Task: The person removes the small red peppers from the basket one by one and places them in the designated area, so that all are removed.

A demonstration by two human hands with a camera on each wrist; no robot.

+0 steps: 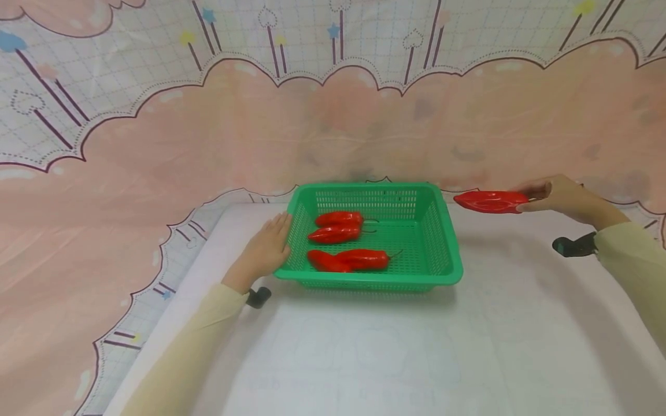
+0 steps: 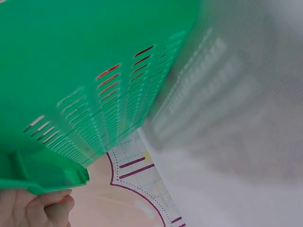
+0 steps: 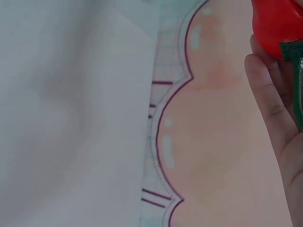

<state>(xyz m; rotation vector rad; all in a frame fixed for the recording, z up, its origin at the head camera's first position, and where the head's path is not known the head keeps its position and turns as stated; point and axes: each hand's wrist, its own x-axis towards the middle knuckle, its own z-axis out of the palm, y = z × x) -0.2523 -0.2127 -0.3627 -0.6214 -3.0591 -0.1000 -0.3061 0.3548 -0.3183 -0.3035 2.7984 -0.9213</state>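
Close to the green plastic basket (image 1: 446,242), my left hand (image 1: 265,245) rests at its left rim with fingers extended. From the left wrist view, part of that hand (image 2: 35,208) shows right at the rim, beside the slotted basket wall (image 2: 109,104). Off the basket's right side, my right hand (image 1: 564,199) holds a shiny red pepper (image 1: 489,201) by its stem end, raised above the table. In the right wrist view the red pepper (image 3: 274,23) and its green stem end appear at the upper right corner, against the fingers (image 3: 272,104).
Several red peppers lie in the basket, among them a pepper (image 1: 335,233) at the left and another pepper (image 1: 364,259) near the front wall. The basket stands on a white table (image 1: 354,352). A pink cloud-patterned cloth (image 1: 250,133) hangs behind.
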